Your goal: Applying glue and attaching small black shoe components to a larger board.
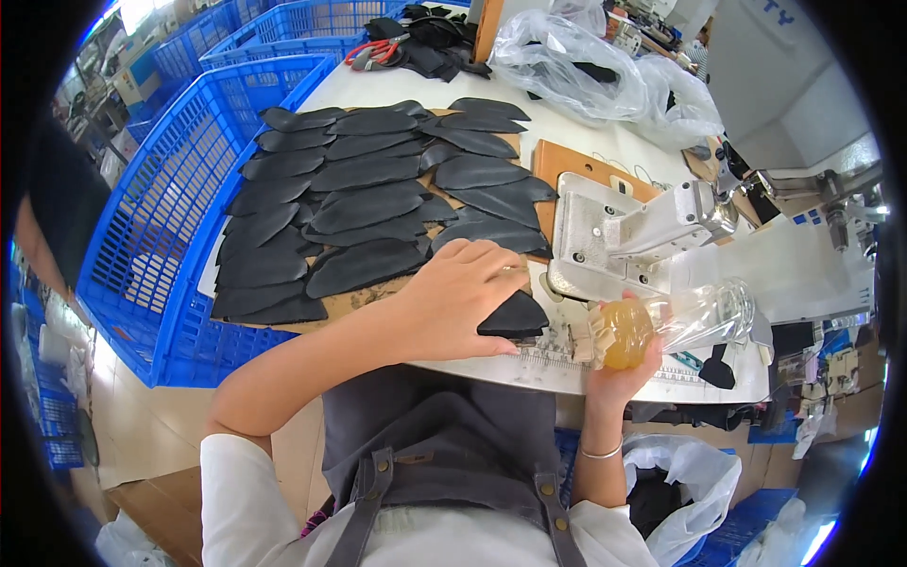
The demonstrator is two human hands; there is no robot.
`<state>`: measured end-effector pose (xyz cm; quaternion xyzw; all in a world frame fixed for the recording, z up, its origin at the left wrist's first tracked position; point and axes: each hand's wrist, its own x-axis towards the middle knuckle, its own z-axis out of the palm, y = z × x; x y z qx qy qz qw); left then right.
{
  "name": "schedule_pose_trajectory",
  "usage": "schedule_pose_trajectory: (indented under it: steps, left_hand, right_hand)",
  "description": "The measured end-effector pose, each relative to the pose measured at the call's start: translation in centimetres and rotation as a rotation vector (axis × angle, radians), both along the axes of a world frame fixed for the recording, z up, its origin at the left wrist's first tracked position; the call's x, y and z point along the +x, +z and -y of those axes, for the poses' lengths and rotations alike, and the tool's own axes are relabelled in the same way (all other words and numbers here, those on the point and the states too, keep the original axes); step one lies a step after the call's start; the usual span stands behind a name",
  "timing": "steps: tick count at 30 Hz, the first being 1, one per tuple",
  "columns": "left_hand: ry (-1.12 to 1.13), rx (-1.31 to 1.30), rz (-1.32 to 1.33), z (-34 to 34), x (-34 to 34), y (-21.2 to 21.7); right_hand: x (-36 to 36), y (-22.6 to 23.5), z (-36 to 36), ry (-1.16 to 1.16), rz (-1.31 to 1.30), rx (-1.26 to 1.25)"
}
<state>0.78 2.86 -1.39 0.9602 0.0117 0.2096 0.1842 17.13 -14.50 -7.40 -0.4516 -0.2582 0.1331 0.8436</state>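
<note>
My left hand reaches across the near edge of the board and grips a small stack of black leather pieces, thumb at the near side and fingers over the far side. My right hand is closed round a clear plastic bottle with amber liquid in it. The bottle lies tipped nearly level, its pale, cloth-like mouth end turned left toward the leather pieces in my left hand. Beyond my left hand, overlapping rows of black leaf-shaped leather pieces cover a brown board.
A white sewing machine stands right of the board. Blue crates line the left side. Red-handled scissors lie by black scraps at the back, near a clear plastic bag. A ruler strip runs along the table's front edge.
</note>
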Motion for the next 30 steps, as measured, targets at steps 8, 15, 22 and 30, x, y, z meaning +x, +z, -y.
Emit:
schedule_pose_trajectory:
  steps: [8, 15, 22, 30]
  left_hand:
    - [-0.022, 0.033, -0.086, 0.3, 1.8, -0.6]
    - [-0.031, -0.122, -0.104, -0.5, 1.8, -0.6]
    - [0.032, -0.355, -0.087, -0.2, 1.5, -0.1]
    - [0.009, -0.398, -0.076, 0.0, 1.9, -0.7]
  right_hand:
    - [0.0, 0.1, 0.3, 0.025, -0.078, -0.005]
    - [0.0, 0.5, 0.2, 0.072, -0.121, 0.036]
    - [-2.1, 1.5, 0.4, 0.418, -0.041, 0.028]
    - [-3.0, 1.6, -0.8, 0.661, -0.256, 0.198]
